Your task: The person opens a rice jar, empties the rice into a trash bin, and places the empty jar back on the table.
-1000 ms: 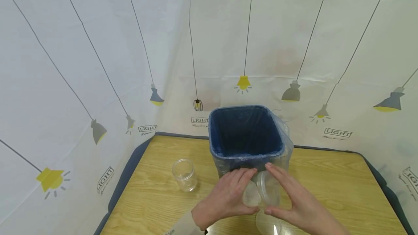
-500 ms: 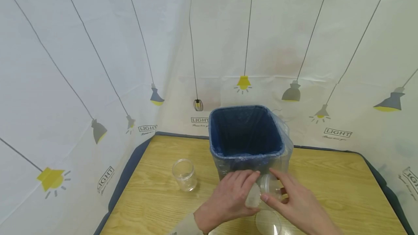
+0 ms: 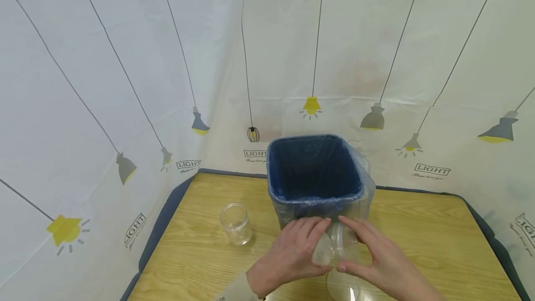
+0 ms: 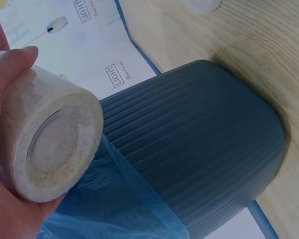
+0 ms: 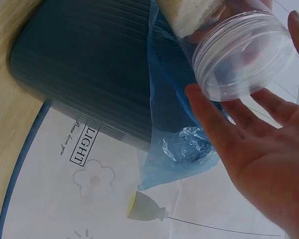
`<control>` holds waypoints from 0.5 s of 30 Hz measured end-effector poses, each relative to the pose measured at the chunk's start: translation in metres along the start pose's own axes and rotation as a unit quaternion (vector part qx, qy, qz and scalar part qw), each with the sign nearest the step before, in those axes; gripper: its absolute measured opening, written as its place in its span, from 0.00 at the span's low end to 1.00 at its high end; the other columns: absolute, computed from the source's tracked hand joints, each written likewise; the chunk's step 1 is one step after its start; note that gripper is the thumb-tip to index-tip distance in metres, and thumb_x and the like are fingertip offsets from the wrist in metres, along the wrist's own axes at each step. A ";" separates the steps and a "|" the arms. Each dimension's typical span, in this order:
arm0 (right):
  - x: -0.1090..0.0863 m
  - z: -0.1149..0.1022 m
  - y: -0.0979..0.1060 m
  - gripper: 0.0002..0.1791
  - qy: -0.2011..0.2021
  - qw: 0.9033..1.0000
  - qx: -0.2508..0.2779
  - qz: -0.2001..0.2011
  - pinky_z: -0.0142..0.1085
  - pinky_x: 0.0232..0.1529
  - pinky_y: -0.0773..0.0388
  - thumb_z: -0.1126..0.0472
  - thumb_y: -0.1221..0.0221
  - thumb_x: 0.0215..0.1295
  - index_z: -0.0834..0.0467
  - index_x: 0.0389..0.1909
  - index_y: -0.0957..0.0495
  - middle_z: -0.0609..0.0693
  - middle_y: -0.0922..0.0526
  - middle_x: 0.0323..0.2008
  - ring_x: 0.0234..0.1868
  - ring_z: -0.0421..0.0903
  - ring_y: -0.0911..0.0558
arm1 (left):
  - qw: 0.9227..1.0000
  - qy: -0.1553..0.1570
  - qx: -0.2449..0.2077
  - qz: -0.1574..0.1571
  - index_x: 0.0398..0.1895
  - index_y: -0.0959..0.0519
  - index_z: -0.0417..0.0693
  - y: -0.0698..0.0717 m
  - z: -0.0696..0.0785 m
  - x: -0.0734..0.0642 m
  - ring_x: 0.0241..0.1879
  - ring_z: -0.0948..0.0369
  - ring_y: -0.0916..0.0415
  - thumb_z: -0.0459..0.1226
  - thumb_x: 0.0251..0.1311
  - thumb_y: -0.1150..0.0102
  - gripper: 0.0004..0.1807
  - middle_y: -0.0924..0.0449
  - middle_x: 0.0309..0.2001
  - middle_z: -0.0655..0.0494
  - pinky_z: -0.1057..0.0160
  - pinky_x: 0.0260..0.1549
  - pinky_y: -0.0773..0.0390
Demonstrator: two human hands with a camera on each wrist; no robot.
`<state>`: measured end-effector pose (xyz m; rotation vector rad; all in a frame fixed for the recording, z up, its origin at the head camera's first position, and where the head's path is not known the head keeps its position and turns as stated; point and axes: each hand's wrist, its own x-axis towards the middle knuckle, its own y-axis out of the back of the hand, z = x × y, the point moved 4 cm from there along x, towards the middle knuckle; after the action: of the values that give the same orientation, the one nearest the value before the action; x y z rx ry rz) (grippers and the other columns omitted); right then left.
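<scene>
My left hand [image 3: 292,250] grips a clear plastic jar [image 4: 57,149] lying sideways in front of the bin. Whitish, grainy-looking contents show through its base in the left wrist view; what they are I cannot tell. At the jar's other end is a clear, ridged lid [image 5: 244,57]. Around this lid's edge my right hand [image 3: 382,264] spreads its thumb and fingertips, seemingly touching it. Below the hands, a clear round disc [image 3: 343,286], perhaps another lid, lies on the table. A second clear jar [image 3: 236,224] stands upright to the left.
A dark blue bin [image 3: 315,168] with a thin bluish bag [image 5: 182,144] over its rim stands just beyond my hands. The wooden table [image 3: 422,236] ends at a white wall cloth [image 3: 284,59] printed with lamps.
The right hand turned its thumb inward over the lid half a second ago, then spread its fingers back around the edge. The left hand kept its hold on the jar, shifting only slightly.
</scene>
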<state>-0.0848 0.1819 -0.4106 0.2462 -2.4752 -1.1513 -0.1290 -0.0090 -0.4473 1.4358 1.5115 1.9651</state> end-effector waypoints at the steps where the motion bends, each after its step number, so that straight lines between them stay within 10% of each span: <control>1: 0.000 0.000 0.000 0.45 0.007 1.000 -0.002 0.001 0.43 0.46 0.15 0.41 0.26 0.56 0.50 0.73 0.30 0.51 0.23 0.65 0.54 0.50 0.17 | 1.000 -0.001 -0.001 0.003 0.69 0.29 0.47 0.000 0.000 0.000 0.55 0.60 0.22 0.63 0.37 0.20 0.56 0.22 0.58 0.56 0.62 0.50 0.20; 15: -0.001 0.000 0.002 0.53 0.098 0.995 -0.032 0.008 0.46 0.53 0.17 0.45 0.23 0.54 0.50 0.79 0.38 0.46 0.29 0.72 0.67 0.45 0.25 | 1.000 -0.007 -0.019 -0.012 0.69 0.30 0.46 0.003 -0.005 0.002 0.54 0.61 0.21 0.64 0.35 0.19 0.57 0.22 0.58 0.56 0.63 0.53 0.20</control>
<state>-0.0841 0.1835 -0.4091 0.3063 -2.2617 -1.1399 -0.1331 -0.0117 -0.4436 1.4056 1.4700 1.9548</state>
